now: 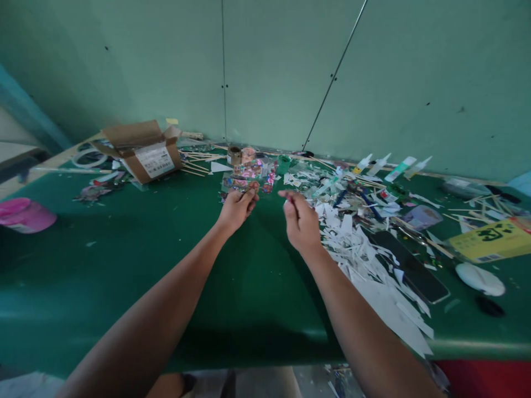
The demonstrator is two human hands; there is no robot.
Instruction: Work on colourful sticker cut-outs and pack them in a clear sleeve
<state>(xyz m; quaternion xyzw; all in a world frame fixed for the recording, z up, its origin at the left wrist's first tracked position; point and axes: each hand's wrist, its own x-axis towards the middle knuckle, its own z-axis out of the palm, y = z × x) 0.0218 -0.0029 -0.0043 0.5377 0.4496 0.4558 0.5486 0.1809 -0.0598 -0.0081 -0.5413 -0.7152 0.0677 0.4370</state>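
Both my arms reach out over a green table [124, 260]. My left hand [237, 208] is closed in a pinch on the near edge of a colourful patterned piece [243, 183] that lies among other bright patterned sheets [257, 168]. My right hand [299, 219] is curled shut a little to the right, with a thin dark thing between thumb and fingers that I cannot make out. A heap of white paper scraps [360, 260] lies just right of my right hand.
An open cardboard box [143, 149] stands at the back left, tape rolls [234, 155] behind the sheets. Glue tubes [385, 165], wooden sticks, a dark phone [415, 271], a yellow packet [489, 240] and a white oval object [479, 278] lie right. A pink tub [25, 214] sits far left.
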